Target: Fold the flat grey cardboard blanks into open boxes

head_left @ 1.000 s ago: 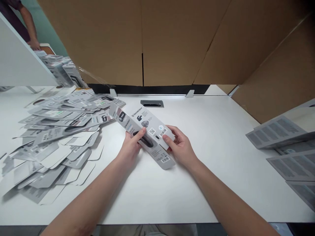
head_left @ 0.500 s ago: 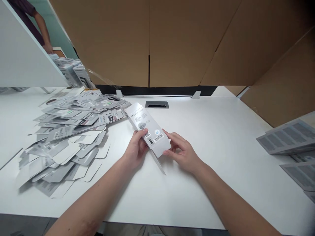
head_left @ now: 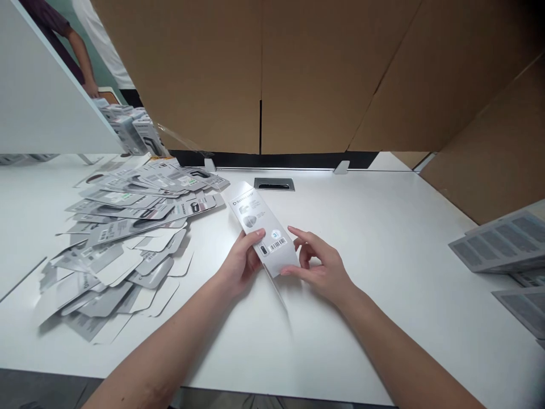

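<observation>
A white and grey printed carton (head_left: 259, 218) is tilted above the middle of the table, with a barcode and a blue "3" mark near its lower end. My left hand (head_left: 242, 262) grips its lower left side, thumb on the printed face. At the carton's lower right is my right hand (head_left: 317, 262), fingers apart, with the thumb at the bottom edge and the index fingertip by the right edge. A thin flap hangs below the carton. To the left spreads a heap of flat printed cartons (head_left: 145, 213).
Brown cardboard panels (head_left: 315, 74) stand behind the white table (head_left: 361, 227), which has a metal cable outlet (head_left: 273, 184). More printed sheets (head_left: 502, 241) lie at the right. At the upper left are upright packs (head_left: 147, 136), a person's arm (head_left: 80, 57) and a white sleeve or garment.
My right hand's fingers have spread and its index finger has come off the carton's edge. White clothing has appeared behind the panel at the upper left. The whole view has shifted slightly.
</observation>
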`<state>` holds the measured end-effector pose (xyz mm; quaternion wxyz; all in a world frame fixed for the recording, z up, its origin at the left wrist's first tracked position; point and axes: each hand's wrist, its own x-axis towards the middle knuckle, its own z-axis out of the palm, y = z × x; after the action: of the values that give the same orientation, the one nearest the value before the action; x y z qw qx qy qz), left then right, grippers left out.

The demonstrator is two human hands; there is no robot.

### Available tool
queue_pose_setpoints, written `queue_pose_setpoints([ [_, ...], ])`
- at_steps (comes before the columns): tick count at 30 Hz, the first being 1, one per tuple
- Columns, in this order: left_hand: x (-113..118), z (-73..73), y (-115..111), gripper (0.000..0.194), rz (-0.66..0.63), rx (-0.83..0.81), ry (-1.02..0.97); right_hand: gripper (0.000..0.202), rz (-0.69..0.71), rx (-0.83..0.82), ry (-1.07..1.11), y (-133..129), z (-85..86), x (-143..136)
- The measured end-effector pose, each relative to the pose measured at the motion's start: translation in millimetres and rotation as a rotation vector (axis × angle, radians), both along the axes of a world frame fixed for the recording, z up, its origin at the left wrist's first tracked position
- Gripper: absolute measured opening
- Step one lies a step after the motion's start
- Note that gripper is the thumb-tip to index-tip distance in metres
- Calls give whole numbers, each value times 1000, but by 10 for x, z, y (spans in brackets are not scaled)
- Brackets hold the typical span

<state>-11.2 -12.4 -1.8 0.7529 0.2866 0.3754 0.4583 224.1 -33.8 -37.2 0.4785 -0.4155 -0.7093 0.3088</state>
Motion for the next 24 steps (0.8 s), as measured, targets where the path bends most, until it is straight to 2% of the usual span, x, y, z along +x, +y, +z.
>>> queue_pose_setpoints([
  [5,7,-3,-16,81,-42,0,-2,69,-60,140,-10,-8,23,-12],
  [11,44,-40,-65,79,-118,31,-17,45,-184,317,-73,-19,7,-24],
  [14,55,-56,-73,77,-135,21,-2,34,-202,422,-89,-21,8,-20],
  [18,59,-66,-74,73,-160,3,30,43,-179,542,-107,-34,26,-8],
  [20,64,-64,-78,74,-190,2,31,45,-180,560,-115,-41,21,2],
  [24,83,-60,-90,72,-196,-4,46,29,-218,527,-152,-49,-19,21],
])
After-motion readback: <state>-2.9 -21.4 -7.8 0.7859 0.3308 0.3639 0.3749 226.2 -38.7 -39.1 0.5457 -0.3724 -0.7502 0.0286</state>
